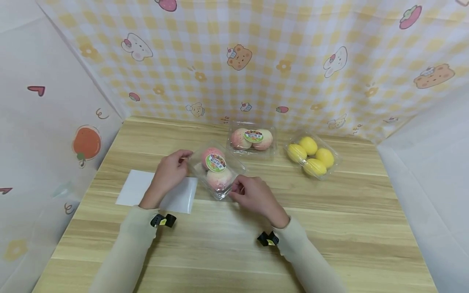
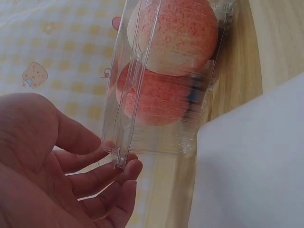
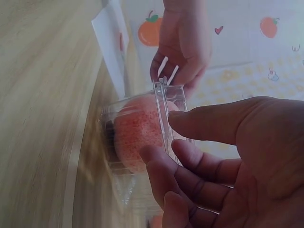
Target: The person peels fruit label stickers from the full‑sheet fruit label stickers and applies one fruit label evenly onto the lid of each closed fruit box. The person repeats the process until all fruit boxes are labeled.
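A clear plastic clamshell box [image 1: 234, 163] sits at an angle near the middle of the wooden table. Inside are two pink-and-cream peaches [image 1: 219, 180], under a round green-edged label [image 1: 215, 162]. My left hand [image 1: 169, 169] pinches the box's left corner; in the left wrist view its thumb and fingertips meet at the rim [image 2: 124, 137]. On the near right side, my right hand [image 1: 256, 195] pinches the edge between thumb and fingers, as the right wrist view shows. Both lid and base flanges lie together along that edge.
Behind stands another clear box [image 1: 272, 151] with two peaches and the same label. To its right, a clear box [image 1: 335, 162] holds several yellow lemons [image 1: 315, 167]. White sheets [image 1: 186, 195] lie under my left forearm. A checked curtain [image 1: 205, 61] hangs along the table's back edge.
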The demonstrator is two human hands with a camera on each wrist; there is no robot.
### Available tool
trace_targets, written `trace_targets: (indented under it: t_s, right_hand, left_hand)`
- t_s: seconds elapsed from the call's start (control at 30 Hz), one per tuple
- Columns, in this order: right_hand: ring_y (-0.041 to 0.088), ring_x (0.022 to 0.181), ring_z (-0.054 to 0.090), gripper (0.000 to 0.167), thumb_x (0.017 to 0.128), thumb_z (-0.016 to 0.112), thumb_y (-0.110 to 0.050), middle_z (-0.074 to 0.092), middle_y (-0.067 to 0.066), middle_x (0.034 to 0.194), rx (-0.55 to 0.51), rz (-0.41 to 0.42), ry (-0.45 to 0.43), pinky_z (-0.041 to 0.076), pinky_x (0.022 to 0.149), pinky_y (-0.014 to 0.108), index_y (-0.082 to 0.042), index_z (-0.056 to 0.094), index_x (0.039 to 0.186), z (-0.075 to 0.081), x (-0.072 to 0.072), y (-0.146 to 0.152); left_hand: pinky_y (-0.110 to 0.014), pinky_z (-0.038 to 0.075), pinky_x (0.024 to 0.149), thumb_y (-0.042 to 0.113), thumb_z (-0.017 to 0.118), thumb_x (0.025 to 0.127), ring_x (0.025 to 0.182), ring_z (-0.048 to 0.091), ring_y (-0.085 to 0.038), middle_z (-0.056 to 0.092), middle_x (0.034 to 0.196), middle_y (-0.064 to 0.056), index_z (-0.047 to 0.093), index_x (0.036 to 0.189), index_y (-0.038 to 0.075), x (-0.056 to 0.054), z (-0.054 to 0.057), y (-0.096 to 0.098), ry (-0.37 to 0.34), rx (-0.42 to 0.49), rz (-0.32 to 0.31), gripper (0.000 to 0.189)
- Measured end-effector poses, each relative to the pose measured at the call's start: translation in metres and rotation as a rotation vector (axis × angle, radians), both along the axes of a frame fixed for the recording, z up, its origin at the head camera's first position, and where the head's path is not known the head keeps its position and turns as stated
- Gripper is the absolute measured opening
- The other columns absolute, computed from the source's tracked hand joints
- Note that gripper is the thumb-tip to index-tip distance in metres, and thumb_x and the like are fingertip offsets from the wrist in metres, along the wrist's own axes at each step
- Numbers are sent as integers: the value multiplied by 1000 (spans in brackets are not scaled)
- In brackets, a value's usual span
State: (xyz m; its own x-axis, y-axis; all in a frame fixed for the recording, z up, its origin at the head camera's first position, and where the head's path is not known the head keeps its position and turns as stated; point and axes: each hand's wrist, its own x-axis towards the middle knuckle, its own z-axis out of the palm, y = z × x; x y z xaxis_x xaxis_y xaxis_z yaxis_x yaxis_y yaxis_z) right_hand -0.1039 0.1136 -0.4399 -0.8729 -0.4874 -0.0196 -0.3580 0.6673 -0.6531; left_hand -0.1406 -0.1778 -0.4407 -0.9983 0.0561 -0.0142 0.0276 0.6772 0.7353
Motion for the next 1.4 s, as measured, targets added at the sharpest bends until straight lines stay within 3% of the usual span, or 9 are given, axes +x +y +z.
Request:
trace_targets:
  t_s: [0.23,0.43,0.5,0.87,1.17,1.4]
  right_hand:
    - [6,73,61,16,98,84,-23,70,-9,84,-8,3,-7,54,71,28,-16,71,95,-2,-5,-14]
    - [7,75,65,15,99,84,-22,72,-6,87,-30,0,-23,55,70,27,-13,72,98,-3,-9,-25]
    - [8,76,65,15,99,83,-22,73,-5,88,-37,-3,-29,55,71,27,-12,72,99,-3,-10,-28]
    - [12,82,70,15,100,81,-19,75,0,95,-72,-55,-66,59,76,32,-9,72,107,-5,-19,-41]
    - [17,90,72,23,101,77,-21,76,4,105,-87,-82,-63,59,81,36,-7,70,117,-3,-27,-47]
    - [17,91,71,31,98,81,-24,75,6,109,-89,-98,-59,57,78,34,-7,68,120,-4,-32,-54]
  left_hand:
    - [-49,59,83,13,48,109,119,70,-44,69,137,-28,63,149,-2,-2,1,-11,-42,4,22,45]
    - [-37,57,63,18,50,111,110,71,-41,69,135,-30,60,153,0,-3,2,-19,-74,19,51,46]
    - [-35,56,62,20,52,112,110,72,-42,69,135,-30,60,154,0,-3,2,-21,-82,21,59,47]
    - [-54,60,87,25,58,112,120,70,-44,68,140,-28,57,155,-1,-4,5,-32,-96,14,74,51]
    - [-58,59,91,27,59,112,125,68,-44,63,149,-26,55,157,-2,-5,4,-39,-88,13,80,54]
    - [-63,57,95,29,60,112,128,67,-46,63,150,-27,55,157,-2,-4,3,-46,-77,8,90,55]
